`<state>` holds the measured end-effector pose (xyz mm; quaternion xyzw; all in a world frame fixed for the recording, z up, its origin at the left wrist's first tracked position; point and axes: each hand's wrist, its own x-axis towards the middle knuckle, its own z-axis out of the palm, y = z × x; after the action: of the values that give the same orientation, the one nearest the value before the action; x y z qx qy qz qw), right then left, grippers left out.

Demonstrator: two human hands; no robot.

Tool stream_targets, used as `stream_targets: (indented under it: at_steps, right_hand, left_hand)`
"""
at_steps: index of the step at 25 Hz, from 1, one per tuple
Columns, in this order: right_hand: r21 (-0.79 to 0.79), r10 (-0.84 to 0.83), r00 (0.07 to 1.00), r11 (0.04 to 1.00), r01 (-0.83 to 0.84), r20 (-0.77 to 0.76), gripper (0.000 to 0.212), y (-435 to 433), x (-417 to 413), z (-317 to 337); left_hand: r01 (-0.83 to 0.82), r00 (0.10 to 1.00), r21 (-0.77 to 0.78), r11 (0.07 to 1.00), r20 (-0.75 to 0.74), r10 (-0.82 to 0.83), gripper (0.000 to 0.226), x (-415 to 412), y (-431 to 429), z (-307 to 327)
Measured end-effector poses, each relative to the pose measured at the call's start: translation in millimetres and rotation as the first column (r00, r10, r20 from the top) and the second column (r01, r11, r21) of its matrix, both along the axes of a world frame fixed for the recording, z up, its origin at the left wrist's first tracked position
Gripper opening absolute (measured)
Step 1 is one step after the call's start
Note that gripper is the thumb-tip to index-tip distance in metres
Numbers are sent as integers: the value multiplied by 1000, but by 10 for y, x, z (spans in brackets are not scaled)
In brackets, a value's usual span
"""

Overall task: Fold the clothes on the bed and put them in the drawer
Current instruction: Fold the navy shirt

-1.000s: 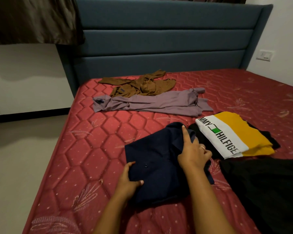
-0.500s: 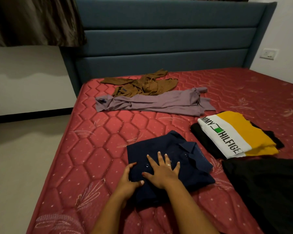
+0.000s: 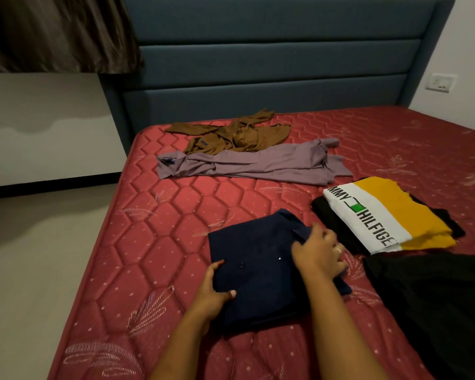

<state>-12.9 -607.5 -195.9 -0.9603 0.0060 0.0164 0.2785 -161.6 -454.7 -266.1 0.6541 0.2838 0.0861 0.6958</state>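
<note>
Mattress point(image 3: 154, 242): red and quilted, filling the view from 12 to 6 o'clock. Every garment in sight lies on it.
Black garment point(image 3: 436, 311): spread loose at 4 o'clock and running off the frame. It looks unfolded, so it is work left.
Lilac shirt point(image 3: 258, 165): at 12 o'clock, laid long and rumpled, not folded.
Brown shirt point(image 3: 236, 135): just beyond the lilac one at 12 o'clock, touching it and crumpled. Not folded.
Tommy Hilfiger tee point(image 3: 381, 212): at 2 o'clock, white and yellow, folded square. It rests on a folded black piece point(image 3: 324, 212), and these two count as done.
Navy shirt point(image 3: 252, 250): centre of the view, just beside the folded pile at its 9 o'clock. It is a buttoned rectangle with the collar at the far right corner. The fold seems all but finished.
Right hand point(image 3: 317, 253): on the navy shirt's right edge by the collar. The fingers curl over the cloth and seem to grip it, though motion blur hides the tips.
Left hand point(image 3: 211, 294): grips the navy shirt's near-left edge, thumb on top.
Drawer: not in view, so nothing appears stowed yet.
Progress: roughly halfway through folding. Three pieces are folded or nearly so and three are loose. All the putting away remains.
</note>
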Motion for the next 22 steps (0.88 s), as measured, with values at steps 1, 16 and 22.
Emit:
stream_targets:
  at_steps: [1, 16, 22]
  right_hand:
    - [5, -67, 992, 998, 68, -108, 69, -130, 79, 7]
    - [-115, 36, 890, 988, -99, -455, 100, -141, 8, -87]
    - [-65, 65, 914, 993, -99, -400, 100, -152, 48, -136]
  left_hand:
    - [1, 1000, 4, 1000, -2, -1, 69, -3, 10, -5]
    - [29, 1000, -11, 1000, -10, -29, 73, -21, 15, 7]
    - [32, 999, -36, 999, -14, -33, 72, -14, 41, -12]
